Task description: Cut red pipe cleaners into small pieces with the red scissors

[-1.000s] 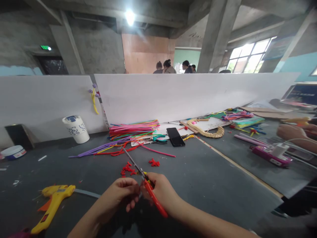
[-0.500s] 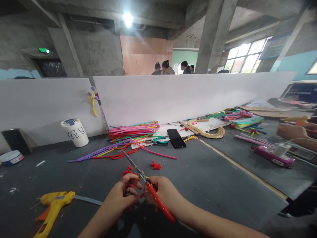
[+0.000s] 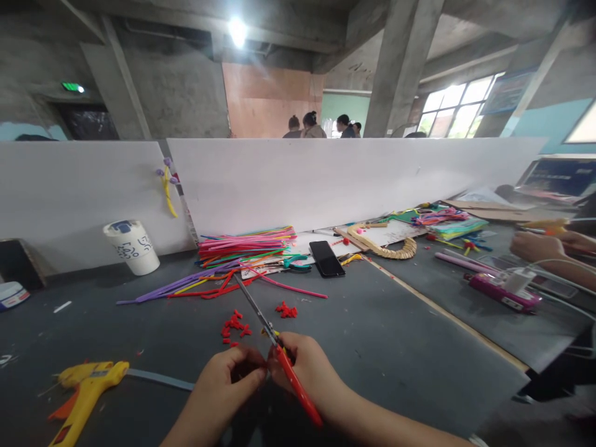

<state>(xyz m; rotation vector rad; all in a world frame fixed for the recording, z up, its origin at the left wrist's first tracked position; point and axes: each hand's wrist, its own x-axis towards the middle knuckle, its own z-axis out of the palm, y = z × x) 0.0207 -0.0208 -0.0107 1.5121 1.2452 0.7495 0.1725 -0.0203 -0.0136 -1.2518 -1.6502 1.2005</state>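
Observation:
My right hand [image 3: 307,369] is closed round the red handles of a pair of scissors [image 3: 274,344]; the blades point up and away toward the far left. My left hand [image 3: 230,379] is pinched shut beside the right one, fingertips touching near the scissor handle, holding something small I cannot make out. Small red cut pieces [image 3: 235,324] lie on the dark table just beyond my hands, with another red clump [image 3: 286,309] to the right. A pile of coloured pipe cleaners [image 3: 244,245] lies further back.
A yellow glue gun [image 3: 81,391] lies at the near left. A white paper cup [image 3: 131,246], a black phone [image 3: 326,257] and a white partition [image 3: 326,180] stand behind. Another person's hand [image 3: 535,246] works at the right beside a pink device [image 3: 505,297].
Both hands have moved slightly toward me and closer together; the left hand's fingers are curled tighter. The view has shifted a little to the right.

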